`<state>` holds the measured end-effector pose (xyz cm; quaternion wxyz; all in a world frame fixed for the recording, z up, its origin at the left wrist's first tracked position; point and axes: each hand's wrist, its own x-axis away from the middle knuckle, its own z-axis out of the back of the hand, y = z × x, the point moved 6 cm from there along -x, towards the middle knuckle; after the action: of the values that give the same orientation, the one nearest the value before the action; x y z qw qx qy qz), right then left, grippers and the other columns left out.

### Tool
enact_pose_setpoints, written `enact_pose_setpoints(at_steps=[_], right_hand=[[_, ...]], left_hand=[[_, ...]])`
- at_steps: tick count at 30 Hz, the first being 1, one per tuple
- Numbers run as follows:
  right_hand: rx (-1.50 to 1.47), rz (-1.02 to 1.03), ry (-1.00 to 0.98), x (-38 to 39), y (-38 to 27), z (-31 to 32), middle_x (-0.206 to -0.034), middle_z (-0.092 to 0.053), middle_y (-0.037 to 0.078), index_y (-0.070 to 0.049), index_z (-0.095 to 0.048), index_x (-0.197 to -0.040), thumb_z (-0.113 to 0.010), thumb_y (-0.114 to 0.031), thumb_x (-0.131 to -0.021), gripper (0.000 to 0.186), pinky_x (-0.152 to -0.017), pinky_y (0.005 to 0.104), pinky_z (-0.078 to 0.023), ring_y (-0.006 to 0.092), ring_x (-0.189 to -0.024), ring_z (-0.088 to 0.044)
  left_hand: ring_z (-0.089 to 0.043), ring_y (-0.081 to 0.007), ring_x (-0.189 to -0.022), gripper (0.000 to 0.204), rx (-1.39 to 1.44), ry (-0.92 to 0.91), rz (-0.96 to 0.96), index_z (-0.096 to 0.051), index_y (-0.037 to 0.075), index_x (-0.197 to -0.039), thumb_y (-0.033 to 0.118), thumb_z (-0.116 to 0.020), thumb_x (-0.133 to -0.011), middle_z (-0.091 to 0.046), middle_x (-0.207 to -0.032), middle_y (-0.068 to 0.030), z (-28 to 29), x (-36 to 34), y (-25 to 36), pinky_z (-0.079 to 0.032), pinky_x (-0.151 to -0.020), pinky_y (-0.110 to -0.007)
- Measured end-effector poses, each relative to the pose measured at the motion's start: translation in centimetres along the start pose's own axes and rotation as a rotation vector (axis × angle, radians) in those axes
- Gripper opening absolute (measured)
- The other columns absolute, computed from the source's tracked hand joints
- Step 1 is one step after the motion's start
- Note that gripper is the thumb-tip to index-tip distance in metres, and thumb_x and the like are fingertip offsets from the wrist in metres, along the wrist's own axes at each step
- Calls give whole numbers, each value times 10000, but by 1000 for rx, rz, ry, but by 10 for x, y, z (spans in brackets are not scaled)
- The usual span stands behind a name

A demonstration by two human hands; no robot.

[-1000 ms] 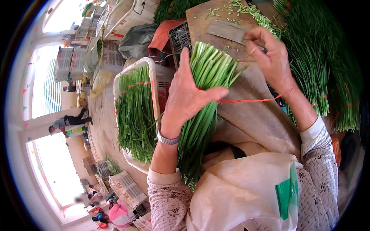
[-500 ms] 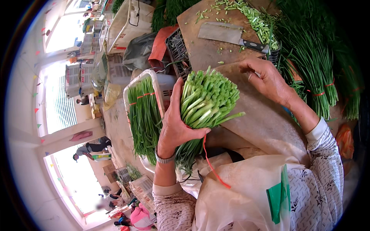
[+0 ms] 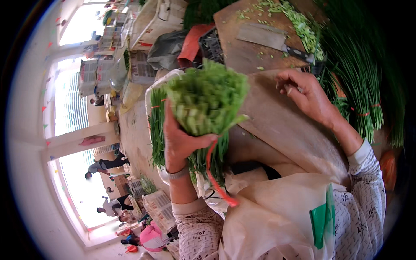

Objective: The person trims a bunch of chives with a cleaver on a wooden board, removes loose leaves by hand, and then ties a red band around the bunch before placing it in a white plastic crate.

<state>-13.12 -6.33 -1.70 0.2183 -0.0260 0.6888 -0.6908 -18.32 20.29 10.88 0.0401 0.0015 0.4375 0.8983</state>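
My left hand (image 3: 180,143) is wrapped round a thick bunch of green garlic chives (image 3: 208,102), its cut stem ends turned up and blurred by motion. A red tie (image 3: 212,171) dangles from the bunch near my thumb. Over the brown apron on my lap, my right hand (image 3: 305,93) hovers with fingers loosely curled and nothing visible in them. Beyond it a cleaver (image 3: 262,37) with a black handle lies on a wooden board (image 3: 234,54). Chopped stem ends (image 3: 305,32) are heaped along the board's right edge.
A white crate (image 3: 162,82) at my left holds tied chives. More red-banded bundles (image 3: 357,82) lie at the right. Behind stand a black crate (image 3: 211,45), a red cloth (image 3: 193,43) and a large white bin (image 3: 156,24). Several people are in the background at left.
My left hand has swung the bunch up and to the left, over the crate's edge. My right hand stays in nearly the same place, still curled. The view has shifted slightly.
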Motion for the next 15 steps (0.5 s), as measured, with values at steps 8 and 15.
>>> enact_pose_setpoints(at_steps=[8,15], right_hand=[[177,711,97,-23,-151,-19,-849,-617,147,24,-599,-1014,-540,64,-739,284,-639,367,-511,293,-720,-618],[242,1093,-34,31,-197,-61,-913,-631,110,1,-645,-934,-650,-67,-709,235,-624,339,-509,259,-775,-610]], left_hand=[[-572,-255,-1169,866,163,512,-568,-398,2,-1411,173,-813,-670,-531,-1347,-166,144,39,75,-473,-988,-374],[-494,-289,-1265,592,331,649,-490,-449,9,-1382,205,-613,-848,-473,-1409,-172,74,100,10,-396,-1076,-395]])
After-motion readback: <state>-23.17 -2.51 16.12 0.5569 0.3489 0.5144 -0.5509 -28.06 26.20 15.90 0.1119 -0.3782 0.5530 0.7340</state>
